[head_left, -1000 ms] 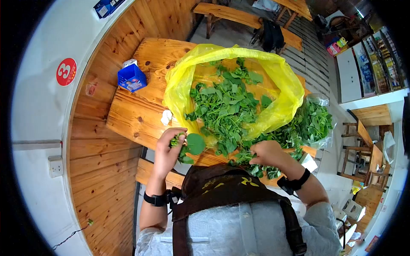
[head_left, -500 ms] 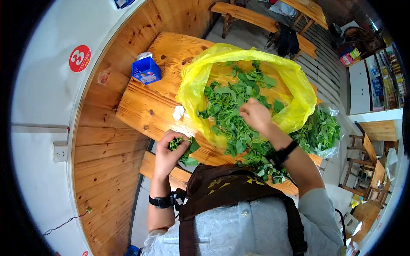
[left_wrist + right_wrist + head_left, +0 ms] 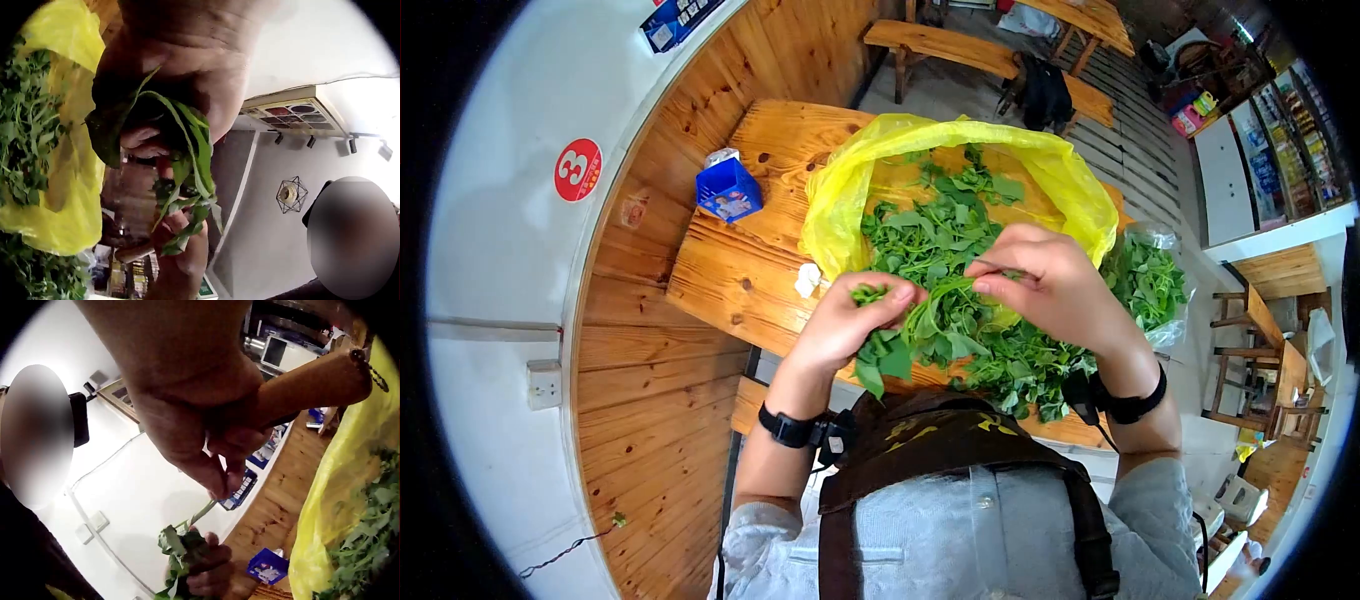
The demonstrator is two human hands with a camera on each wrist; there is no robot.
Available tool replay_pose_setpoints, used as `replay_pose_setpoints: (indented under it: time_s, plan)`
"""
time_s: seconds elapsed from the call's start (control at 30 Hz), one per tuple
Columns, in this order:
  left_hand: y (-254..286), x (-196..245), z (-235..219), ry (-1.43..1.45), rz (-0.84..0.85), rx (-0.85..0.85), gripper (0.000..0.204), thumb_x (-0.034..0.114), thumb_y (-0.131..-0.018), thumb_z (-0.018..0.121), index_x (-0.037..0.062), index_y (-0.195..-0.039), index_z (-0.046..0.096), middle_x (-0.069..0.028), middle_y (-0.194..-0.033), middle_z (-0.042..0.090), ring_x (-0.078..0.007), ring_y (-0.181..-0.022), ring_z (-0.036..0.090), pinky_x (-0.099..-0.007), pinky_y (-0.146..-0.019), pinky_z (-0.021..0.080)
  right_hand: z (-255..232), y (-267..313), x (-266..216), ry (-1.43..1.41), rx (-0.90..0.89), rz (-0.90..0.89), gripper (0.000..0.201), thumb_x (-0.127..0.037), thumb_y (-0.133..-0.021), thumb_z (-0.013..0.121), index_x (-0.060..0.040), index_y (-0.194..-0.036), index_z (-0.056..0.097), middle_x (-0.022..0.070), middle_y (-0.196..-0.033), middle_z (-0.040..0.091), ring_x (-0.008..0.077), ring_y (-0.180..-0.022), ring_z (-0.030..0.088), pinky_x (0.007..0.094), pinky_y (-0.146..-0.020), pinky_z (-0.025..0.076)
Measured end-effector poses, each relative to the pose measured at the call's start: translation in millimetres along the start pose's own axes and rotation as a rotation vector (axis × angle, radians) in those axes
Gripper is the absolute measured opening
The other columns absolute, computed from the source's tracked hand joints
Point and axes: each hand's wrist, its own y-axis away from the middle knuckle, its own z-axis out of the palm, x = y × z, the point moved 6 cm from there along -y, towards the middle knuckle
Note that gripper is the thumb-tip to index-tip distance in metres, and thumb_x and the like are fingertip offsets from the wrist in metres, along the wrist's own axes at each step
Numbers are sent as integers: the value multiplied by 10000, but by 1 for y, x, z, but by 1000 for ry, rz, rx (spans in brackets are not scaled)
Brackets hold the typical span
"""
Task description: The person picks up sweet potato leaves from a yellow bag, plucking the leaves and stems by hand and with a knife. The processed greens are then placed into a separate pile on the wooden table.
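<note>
Sprig: a green-stemmed sprig (image 3: pixel 945 292) lies between the two hands, over the near side of the leaf pile (image 3: pixel 922 238), its stem end in the right fingertips
Right hand: this hand (image 3: pixel 1050 285) pinches the stem with thumb and finger together; it is the hand nearer to the stem end
Left hand: this hand (image 3: pixel 852 315) curls round a bunch of leaves (image 3: pixel 883 360), thumb closed over it; it is nearer to the sprig's leafy end
Governing relation (judged): the short span between right fingertips and left thumb, bridged by the sprig; seen from the right hand, the sprig runs toward the left hand
Long axis of sprig: roughly crosswise to the person in the head view, dipping a little toward the left hand; oblique in the right wrist view
Pointing: stem end toward the right hand, leaves toward the left
Contact at leafy end: leaves overlap the held bunch; whether the left fingers grip them too, cannot tell
Bunch axis: green tips show above the left hand, leaves hang below it toward the apron (image 3: pixel 930 425)
Surround: yellow bag (image 3: pixel 832 212) around the pile, on the wooden table (image 3: pixel 725 290)
</note>
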Motion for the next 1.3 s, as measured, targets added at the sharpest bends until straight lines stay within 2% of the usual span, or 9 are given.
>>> replay_pose_setpoints:
  time_s: [0.13, 0.23, 0.33, 0.37, 0.47, 0.7, 0.83, 1.07, 1.3]
  plan:
    - [0, 9, 17, 124, -3, -142, 234, 202, -857, 720, -17, -938, 701, -36, -783, 657, -80, -648, 545, -227, -603, 453, -5, 4, -22, 100, 70, -87, 217, -131, -791, 736, -73, -996, 694, 89, -850, 619, 218, -730, 637, 323, -612, 487]
    - [4, 13, 21, 318, -26, -193, 180, 143, -844, 708, -24, -909, 691, -61, -779, 659, -96, -634, 547, -237, -589, 457, -20, 3, -38, -14, 143, 97, 303, -126, -808, 738, -66, -1090, 649, 78, -893, 624, 173, -788, 655, 280, -633, 507]
    - [6, 14, 18, 375, 16, -224, 163, 138, -831, 704, -16, -879, 683, -88, -800, 661, -108, -623, 538, -239, -575, 447, -9, 10, -27, -392, 159, 171, 342, -115, -832, 728, -30, -1139, 604, 75, -939, 626, 141, -866, 660, 247, -687, 530]
    - [7, 14, 16, 373, 36, -233, 157, 139, -826, 703, -10, -869, 681, -98, -812, 661, -112, -621, 536, -239, -571, 443, -6, 12, -29, -438, 65, 262, 278, -96, -851, 709, 14, -1085, 608, 80, -979, 635, 133, -893, 664, 240, -742, 543]
    - [9, 25, 22, 404, 181, -237, 157, 161, -811, 717, 13, -831, 670, -123, -875, 658, -125, -645, 540, -242, -573, 440, 2, 14, -35, -413, -29, 161, 227, -77, -861, 690, 28, -1047, 614, 82, -949, 630, 127, -883, 670, 240, -735, 540]
    - [9, 31, 29, 341, 223, -218, 186, 195, -798, 730, 22, -851, 686, -90, -897, 635, -140, -727, 571, -253, -639, 469, -2, 14, -41, -386, -34, 71, 204, -88, -854, 701, 5, -1027, 642, 33, -871, 611, 73, -686, 584, 199, -586, 465]
    - [9, 35, 32, 308, 250, -275, 254, 205, -806, 721, -4, -949, 704, -54, -860, 602, -142, -792, 583, -244, -694, 468, 2, 17, -42, -371, -96, 251, 273, -99, -816, 744, -7, -1052, 643, 32, -921, 635, 64, -679, 577, 193, -554, 454]
    - [10, 37, 30, 251, 269, -213, 203, 162, -811, 695, -4, -928, 706, -39, -898, 599, -145, -849, 576, -255, -745, 459, -2, 22, -43, -390, 12, 70, 203, -54, -805, 742, -4, -985, 664, 34, -935, 633, 47, -647, 532, 186, -563, 421]
    - [11, 36, 32, 460, 189, -258, 151, 144, -838, 663, 23, -922, 628, -67, -938, 631, -147, -885, 581, -271, -781, 464, -8, 25, -25, -703, 179, 367, 157, -89, -883, 675, 13, -996, 636, 30, -849, 661, 58, -724, 575, 187, -655, 445]
